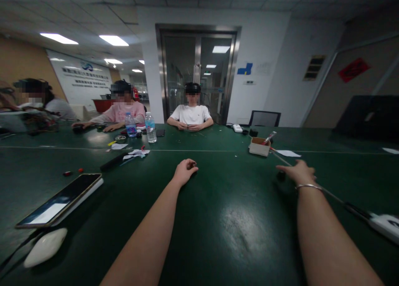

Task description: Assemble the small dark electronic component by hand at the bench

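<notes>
L hand [184,173], ctr of frame, pinches small dark item [194,165] betw. thumb & fingers, prob. b/c it's tiny. R hand [299,172], mid-right, is by black obj. [281,176]; can't tell if gripped.

On the table [199,228] we find a phone [62,198] at left, two bottles [151,131] behind it, a box [258,149] beyond our right hand [299,172].

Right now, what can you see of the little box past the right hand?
The little box, open on top, has pale sides and a brownish inside and looks like cardboard. It sits upright on the green table, beyond and left of the right hand, which isn't touching it. A pen-like thing leans out toward the right.
</notes>
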### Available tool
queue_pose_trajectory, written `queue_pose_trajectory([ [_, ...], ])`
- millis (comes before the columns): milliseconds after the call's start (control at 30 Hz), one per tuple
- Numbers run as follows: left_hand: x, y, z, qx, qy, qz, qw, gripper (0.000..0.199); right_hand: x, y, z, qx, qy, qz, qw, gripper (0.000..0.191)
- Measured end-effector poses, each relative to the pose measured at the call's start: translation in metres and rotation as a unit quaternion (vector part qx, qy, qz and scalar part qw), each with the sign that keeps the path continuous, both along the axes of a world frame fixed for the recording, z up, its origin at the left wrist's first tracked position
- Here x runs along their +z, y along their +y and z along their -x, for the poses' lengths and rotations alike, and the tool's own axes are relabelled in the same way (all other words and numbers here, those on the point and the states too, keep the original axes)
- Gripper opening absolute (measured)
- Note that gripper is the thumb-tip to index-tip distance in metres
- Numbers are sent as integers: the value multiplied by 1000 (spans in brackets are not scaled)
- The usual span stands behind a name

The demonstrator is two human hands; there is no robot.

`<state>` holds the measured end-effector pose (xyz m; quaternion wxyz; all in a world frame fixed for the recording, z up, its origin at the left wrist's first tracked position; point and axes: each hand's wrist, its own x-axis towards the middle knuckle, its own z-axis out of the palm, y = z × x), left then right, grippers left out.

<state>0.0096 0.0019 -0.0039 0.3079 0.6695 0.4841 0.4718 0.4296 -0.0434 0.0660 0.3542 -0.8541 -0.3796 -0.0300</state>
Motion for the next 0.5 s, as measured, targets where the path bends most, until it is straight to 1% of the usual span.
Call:
queue_pose_trajectory([
  [33, 0, 1, 0, 13, 11, -1, 1000, 26, 15, -1, 10, -15, -10, -11, 1000, 80],
  [67, -1, 3, 0, 22, 15, 7, 1000, 27, 31, -2, 23, 2, -25, -36, 999, 80],
  [100, -1, 5, -1, 24, 12, 23, 999, 27, 45, -2, 39, 48, -29, -59, 997, 75],
  [133, -2, 7, -2, 20, 2, 41, 999, 27, 56, -1, 58, 121, -17, -79, 989, 63],
  [167, -2, 9, -3, 13, -9, 56, 998, 26, 63, 0, 80, 201, 19, -82, 976, 51],
  [200, -2, 11, -4, 10, -20, 62, 998, 24, 66, 2, 103, 278, 58, -76, 956, 42],
  [233, -3, 13, -4, 11, -33, 62, 997, 24, 64, 5, 128, 356, 100, -45, 928, 37],
  [267, -2, 13, -4, 14, -49, 58, 997, 24, 58, 8, 152, 437, 144, 14, 888, 35],
  [300, -2, 13, -4, 18, -72, 54, 996, 24, 49, 12, 176, 493, 187, 83, 846, 35],
  [333, -1, 12, -4, 19, -100, 50, 994, 26, 37, 16, 198, 528, 219, 149, 807, 36],
  [367, 1, 10, -4, 17, -131, 48, 990, 27, 24, 21, 216, 543, 247, 198, 778, 37],
  [433, 4, 6, -6, 6, -191, 39, 981, 30, -1, 29, 244, 543, 316, 223, 745, 32],
  [467, 5, 4, -7, 0, -216, 28, 976, 31, -12, 32, 254, 549, 363, 204, 725, 28],
  [500, 7, 3, -9, -4, -237, 14, 971, 32, -21, 35, 260, 555, 417, 162, 701, 24],
])
